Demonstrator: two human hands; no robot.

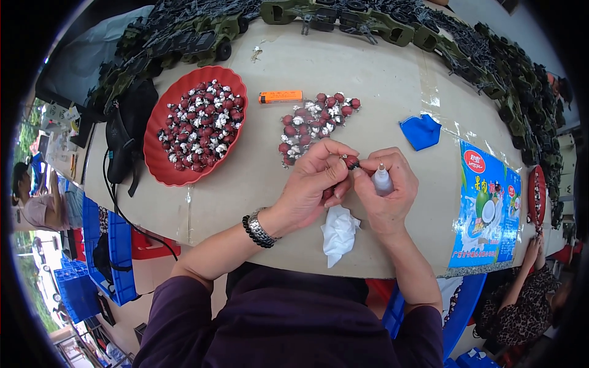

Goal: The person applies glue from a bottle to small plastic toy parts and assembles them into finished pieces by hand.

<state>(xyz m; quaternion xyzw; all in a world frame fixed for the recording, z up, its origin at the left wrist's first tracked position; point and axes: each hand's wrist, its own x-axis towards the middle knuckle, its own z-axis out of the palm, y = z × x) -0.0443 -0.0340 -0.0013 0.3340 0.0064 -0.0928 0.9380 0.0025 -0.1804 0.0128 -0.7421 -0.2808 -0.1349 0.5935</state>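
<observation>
My left hand pinches a small dark red ball-shaped figure piece between thumb and fingertips. More dark red shows in its lower curled fingers, probably a second piece. Tucked in my right hand is a small whitish squeeze bottle with a fine pointed tip; the fingertips of this hand also touch the pinched piece. Just beyond my hands lies a loose cluster of similar red, black and white pieces. A crumpled white tissue rests on the table between my forearms.
A scalloped red bowl heaped with such pieces stands at left, beside a black bag. An orange box-like stick and a blue cloth lie farther back. Green toy vehicles line the far edge. Another person's arm is at right.
</observation>
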